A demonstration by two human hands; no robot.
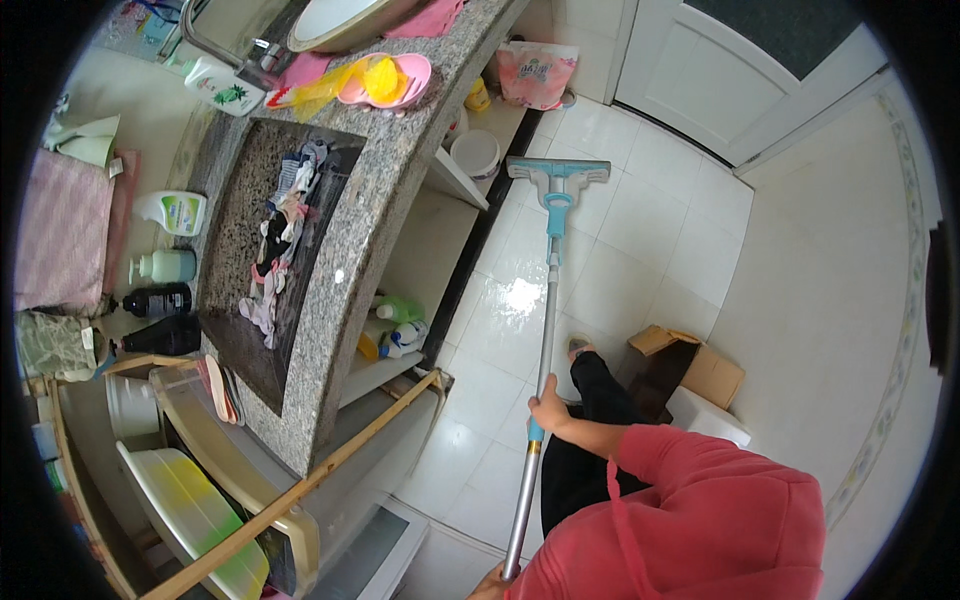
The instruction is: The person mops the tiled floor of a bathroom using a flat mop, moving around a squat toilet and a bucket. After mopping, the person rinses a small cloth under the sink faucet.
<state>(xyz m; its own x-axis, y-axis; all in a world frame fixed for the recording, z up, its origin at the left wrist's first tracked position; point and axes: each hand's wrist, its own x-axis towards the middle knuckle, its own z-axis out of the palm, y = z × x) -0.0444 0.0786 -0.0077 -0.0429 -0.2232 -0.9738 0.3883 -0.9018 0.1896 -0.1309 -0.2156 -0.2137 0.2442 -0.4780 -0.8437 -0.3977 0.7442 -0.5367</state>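
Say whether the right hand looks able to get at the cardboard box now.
Probably not: the right hand is wrapped around the pole, and in this view the black trouser leg lies between it and the cardboard box.

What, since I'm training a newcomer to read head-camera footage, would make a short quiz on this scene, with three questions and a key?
1. Multiple choice: where is the mop head?
A: on the stone counter
B: on the floor tiles
C: inside the cardboard box

2. True or false: the bunched cloth items lie in the sink.

3. Count: how many hands hold the mop's pole?

Key: 1 B; 2 true; 3 two.
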